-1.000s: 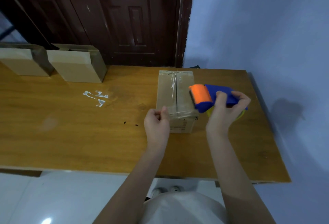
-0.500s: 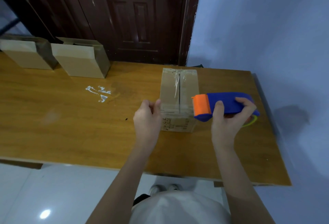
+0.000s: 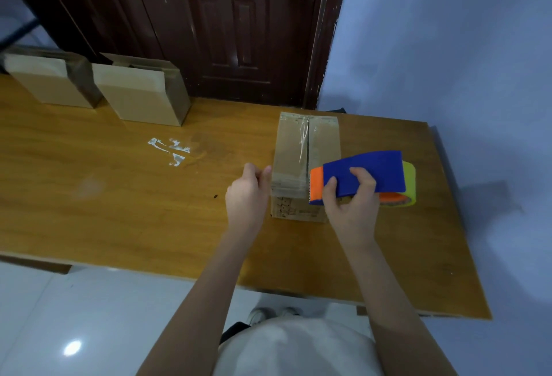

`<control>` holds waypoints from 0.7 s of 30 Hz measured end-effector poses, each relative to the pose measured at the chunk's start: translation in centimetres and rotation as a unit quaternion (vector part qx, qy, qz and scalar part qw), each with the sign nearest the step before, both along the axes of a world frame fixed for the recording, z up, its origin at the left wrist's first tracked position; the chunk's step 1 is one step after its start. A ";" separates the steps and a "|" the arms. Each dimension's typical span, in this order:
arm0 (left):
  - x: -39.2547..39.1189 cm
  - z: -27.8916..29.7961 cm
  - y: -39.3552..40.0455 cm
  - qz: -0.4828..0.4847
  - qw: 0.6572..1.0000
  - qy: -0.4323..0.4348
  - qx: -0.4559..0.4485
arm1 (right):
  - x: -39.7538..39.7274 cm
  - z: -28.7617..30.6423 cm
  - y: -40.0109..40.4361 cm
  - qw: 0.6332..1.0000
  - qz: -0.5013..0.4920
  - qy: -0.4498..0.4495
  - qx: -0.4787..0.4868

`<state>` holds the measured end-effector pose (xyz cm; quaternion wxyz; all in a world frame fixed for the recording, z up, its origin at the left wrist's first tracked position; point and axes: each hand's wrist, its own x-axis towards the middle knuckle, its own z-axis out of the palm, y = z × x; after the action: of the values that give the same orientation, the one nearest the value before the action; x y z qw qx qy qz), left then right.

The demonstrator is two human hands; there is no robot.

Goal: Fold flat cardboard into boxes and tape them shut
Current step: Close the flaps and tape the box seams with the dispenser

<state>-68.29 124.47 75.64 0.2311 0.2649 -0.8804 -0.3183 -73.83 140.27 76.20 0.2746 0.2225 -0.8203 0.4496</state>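
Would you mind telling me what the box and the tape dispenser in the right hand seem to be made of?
The box looks like matte brown cardboard, with glossy clear tape wrinkling along its top seam. The tape dispenser, gripped by the right hand, looks like smooth plastic, judging by its saturated blue and orange.

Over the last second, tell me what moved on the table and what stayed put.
The right hand carried the dispenser from above the box's top down to its near right corner, grip unchanged. The left hand slid from the near top edge to the box's left side, thumb against it. The box, the two boxes at the back and the white scraps stayed put.
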 end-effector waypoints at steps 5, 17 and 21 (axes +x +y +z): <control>-0.7 -1.5 -1.1 0.013 1.000 -0.014 -0.014 | 0.1 -0.9 -1.2 0.995 -0.014 0.078 0.066; -1.1 -3.0 -2.1 0.035 0.997 -0.064 -0.022 | -0.2 -1.7 -2.5 0.988 -0.018 0.082 0.129; -1.4 -4.3 -2.4 0.036 0.997 -0.070 0.001 | -0.4 -1.8 -2.9 0.986 -0.014 0.068 0.149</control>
<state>-69.65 122.08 71.33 0.1795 0.3181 -0.8843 -0.2910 -74.23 137.37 74.36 0.2999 0.2795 -0.8604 0.3027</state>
